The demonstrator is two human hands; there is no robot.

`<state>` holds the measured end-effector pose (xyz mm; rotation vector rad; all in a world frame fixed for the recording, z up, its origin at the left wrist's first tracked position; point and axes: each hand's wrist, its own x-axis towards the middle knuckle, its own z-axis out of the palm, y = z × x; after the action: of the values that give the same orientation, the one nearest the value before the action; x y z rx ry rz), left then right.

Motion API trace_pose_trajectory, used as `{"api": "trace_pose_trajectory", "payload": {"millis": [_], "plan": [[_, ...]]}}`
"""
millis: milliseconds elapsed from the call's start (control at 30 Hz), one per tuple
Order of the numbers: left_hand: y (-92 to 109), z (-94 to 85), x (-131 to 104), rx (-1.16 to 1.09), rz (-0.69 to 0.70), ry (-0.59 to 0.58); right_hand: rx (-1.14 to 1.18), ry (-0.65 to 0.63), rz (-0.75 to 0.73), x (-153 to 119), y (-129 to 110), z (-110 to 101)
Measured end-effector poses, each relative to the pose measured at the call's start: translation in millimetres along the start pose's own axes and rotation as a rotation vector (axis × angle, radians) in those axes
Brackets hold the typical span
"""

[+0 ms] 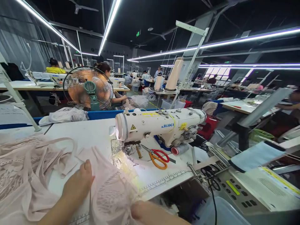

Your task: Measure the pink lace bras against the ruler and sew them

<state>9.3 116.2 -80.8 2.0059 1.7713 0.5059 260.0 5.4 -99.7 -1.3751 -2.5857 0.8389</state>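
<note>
While both hands rest on pink lace garment [110, 190], scissors [159, 157], sewing machine [159, 125], fan [87, 88] beyond.

Sheer pale-pink lace cloth [110, 193], glossy white enamelled metal sewing machine [159, 126], smooth matt white tabletop [89, 134]

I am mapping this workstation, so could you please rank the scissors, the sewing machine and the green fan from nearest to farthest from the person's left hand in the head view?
From the left hand:
1. Scissors, to its right, on the table by the machine's base.
2. Sewing machine, right and farther back.
3. Green fan, beyond the table's far edge.
</note>
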Motion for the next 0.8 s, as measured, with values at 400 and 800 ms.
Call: {"api": "trace_pose_trajectory", "payload": {"millis": [400,800], "plan": [[-16.1,53.7,-3.2,0.551,0.587,-0.091,-0.370,0.196,0.671,-6.3,116.2,-116.6],[60.4,57.4,46.5,0.548,0.311,-0.117,-0.225,0.295,0.831,46.6,144.6,-130.9]]}}
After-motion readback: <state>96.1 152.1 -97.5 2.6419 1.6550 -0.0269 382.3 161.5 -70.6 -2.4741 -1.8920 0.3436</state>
